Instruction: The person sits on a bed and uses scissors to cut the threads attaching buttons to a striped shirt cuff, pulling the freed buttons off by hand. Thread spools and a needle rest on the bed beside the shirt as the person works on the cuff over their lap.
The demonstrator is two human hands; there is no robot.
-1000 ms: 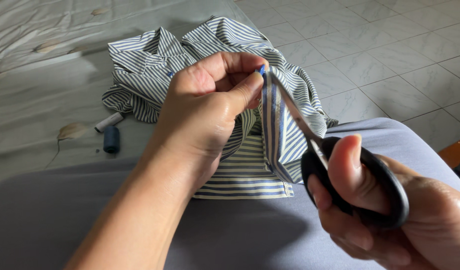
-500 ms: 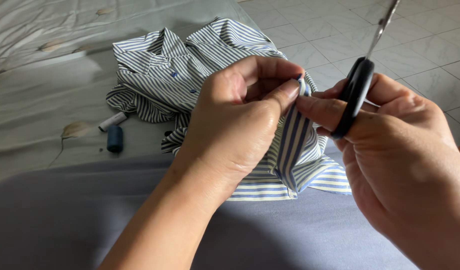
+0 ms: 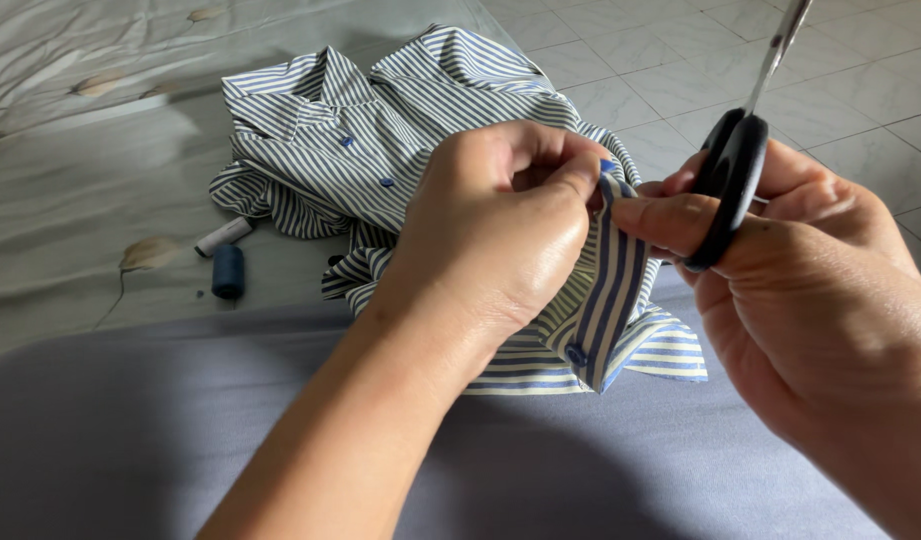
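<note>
- At the centre of the view, the left hand (image 3: 500, 235) has thumb and forefinger pressed together on the top edge of a folded strip of the striped shirt (image 3: 420, 130); the small blue thing at the pinch is too tiny to make out.
- The right hand (image 3: 800, 290) meets that same edge with its fingers closed against the cloth, and it also carries one pair of scissors (image 3: 732, 170), black loops hooked over the fingers.
- The scissor blades point up and away and are cut off by the top border, so whether they are parted cannot be told.
- The held strip hangs down between the two hands, with one blue button (image 3: 576, 353) near its lower end; two more blue buttons show on the shirt front farther back.
- The rest of the shirt lies crumpled on a pale sheet (image 3: 70, 200), partly hidden behind the left hand.
- Two spools lie just left of the shirt: one dark blue spool (image 3: 227, 272) and one white spool (image 3: 223, 237), close together.
- Grey cloth (image 3: 540, 470) fills the foreground; tiled floor (image 3: 860, 90) shows at upper right.
</note>
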